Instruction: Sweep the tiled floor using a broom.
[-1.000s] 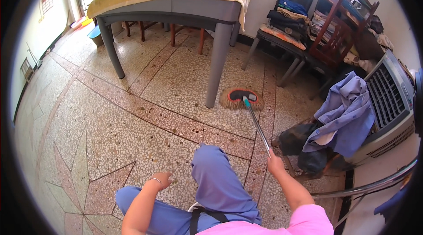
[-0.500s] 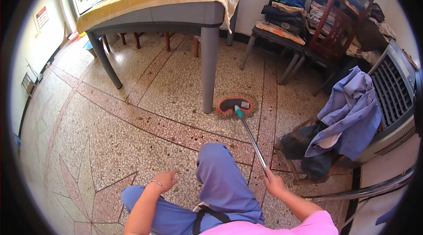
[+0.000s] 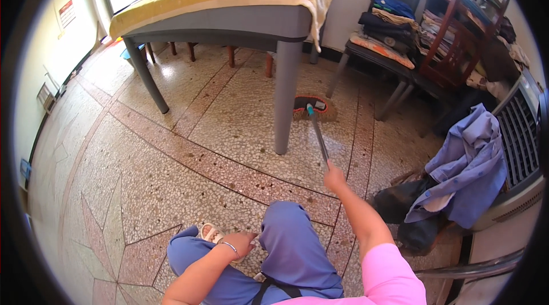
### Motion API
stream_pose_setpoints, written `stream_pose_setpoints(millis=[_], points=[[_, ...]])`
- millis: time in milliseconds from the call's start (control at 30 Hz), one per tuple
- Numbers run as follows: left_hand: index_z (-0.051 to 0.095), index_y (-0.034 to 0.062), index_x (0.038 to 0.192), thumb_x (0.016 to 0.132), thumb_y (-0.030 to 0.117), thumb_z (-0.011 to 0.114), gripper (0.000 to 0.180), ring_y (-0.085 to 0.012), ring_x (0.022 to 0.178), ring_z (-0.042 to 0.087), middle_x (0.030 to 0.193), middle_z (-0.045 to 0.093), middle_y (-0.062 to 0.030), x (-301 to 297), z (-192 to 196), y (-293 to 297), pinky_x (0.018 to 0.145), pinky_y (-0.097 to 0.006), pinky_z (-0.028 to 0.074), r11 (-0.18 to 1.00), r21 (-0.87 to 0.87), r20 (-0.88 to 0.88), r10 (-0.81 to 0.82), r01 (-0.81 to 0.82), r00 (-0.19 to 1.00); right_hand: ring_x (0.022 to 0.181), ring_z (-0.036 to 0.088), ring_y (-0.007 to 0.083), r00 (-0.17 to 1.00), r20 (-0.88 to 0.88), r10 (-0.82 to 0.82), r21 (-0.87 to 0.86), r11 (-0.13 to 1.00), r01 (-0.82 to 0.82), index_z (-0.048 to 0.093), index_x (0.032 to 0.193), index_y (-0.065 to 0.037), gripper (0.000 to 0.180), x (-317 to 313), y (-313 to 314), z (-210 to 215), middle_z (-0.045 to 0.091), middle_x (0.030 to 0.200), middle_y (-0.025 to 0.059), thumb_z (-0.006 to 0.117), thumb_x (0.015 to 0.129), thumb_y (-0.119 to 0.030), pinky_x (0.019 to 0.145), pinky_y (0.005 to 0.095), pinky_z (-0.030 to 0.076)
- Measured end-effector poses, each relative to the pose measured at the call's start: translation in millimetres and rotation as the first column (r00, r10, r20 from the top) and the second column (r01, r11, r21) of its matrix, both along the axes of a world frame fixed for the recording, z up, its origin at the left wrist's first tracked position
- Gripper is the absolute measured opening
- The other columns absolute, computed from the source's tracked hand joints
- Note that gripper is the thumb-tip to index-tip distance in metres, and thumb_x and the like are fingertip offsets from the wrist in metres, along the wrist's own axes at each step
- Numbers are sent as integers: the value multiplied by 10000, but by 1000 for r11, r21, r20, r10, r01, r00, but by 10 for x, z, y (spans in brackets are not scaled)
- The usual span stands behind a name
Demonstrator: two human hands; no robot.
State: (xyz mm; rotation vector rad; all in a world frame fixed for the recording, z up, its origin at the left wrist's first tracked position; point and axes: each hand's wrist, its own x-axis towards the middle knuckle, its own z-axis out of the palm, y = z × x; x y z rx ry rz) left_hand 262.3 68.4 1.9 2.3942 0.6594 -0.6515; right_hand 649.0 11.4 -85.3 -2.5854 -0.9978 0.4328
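Note:
My right hand (image 3: 334, 178) is closed around the metal handle (image 3: 321, 140) of a dust mop, arm stretched forward. The mop's oval head (image 3: 327, 113), with a tan fringe, dark top and reddish edge, rests on the floor. A teal joint (image 3: 310, 109) links it to the handle. The grey table leg (image 3: 284, 99) stands just left of the mop head and hides part of its fringe. My left hand (image 3: 243, 242) hangs between my bent knees, fingers loosely extended and holding nothing, near my sandal (image 3: 211, 233). A bracelet circles that wrist.
A grey table (image 3: 229, 19) under a yellow cloth stands ahead. Behind it to the right, a chair (image 3: 380, 56) bears folded clothes. At right, a blue garment (image 3: 463, 162) drapes over a low seat beside a vented appliance (image 3: 517, 122). A metal tube (image 3: 474, 270) crosses the lower right.
My right hand has pushed the mop forward, its head sliding farther away past the table leg. My left hand has shifted right and down, toward my right knee. The view has turned slightly left.

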Motion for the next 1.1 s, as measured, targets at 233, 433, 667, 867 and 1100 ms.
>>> stream_pose_setpoints(millis=[233, 433, 667, 867, 1100], points=[[463, 89, 1198, 821, 236, 482, 404, -321, 929, 575, 1012, 596, -181, -357, -185, 117, 788, -408, 446, 993, 83, 5, 83, -83, 997, 896, 558, 389, 994, -89, -66, -34, 997, 63, 361, 1312, -195, 511, 210, -29, 81, 553, 1049, 243, 485, 815, -205, 758, 442, 444], [435, 90, 1223, 820, 248, 509, 439, -324, 953, 559, 1015, 583, -184, -235, 111, 113, 794, -421, 443, 992, 81, 116, 86, -96, 990, 818, 583, 389, 997, -15, -77, -96, 993, 75, 373, 1299, -249, 503, -121, -1938, 154, 590, 858, 245, 516, 817, -232, 712, 434, 460], [467, 90, 1196, 816, 272, 514, 424, -320, 941, 568, 1011, 591, -178, 84, 175, 99, 793, -413, 448, 998, 63, 97, -3, -4, 995, 528, 590, 309, 899, -196, -391, -151, 918, 366, 370, 1276, -165, 474, -1692, -3385, -20, 580, 698, 199, 504, 821, -181, 537, 423, 493], [466, 100, 1198, 818, 271, 512, 419, -319, 918, 574, 995, 599, -166, 49, 50, 91, 780, -413, 451, 991, 113, 123, -88, 74, 989, 385, 458, 166, 31, -964, -263, -196, 786, 586, 419, 687, -92, 234, -1387, -2360, 959, 425, 508, 34, 506, 860, -224, 355, 326, 418], [443, 114, 1221, 823, 277, 513, 436, -339, 927, 565, 1018, 588, -177, 271, 244, 80, 794, -422, 442, 995, 47, 30, -85, 83, 996, 382, 441, 136, -24, -1000, -12, -27, 598, 801, 433, 621, -94, 214, -352, -1382, 562, 439, 505, 11, 502, 820, -130, 348, 278, 384]])
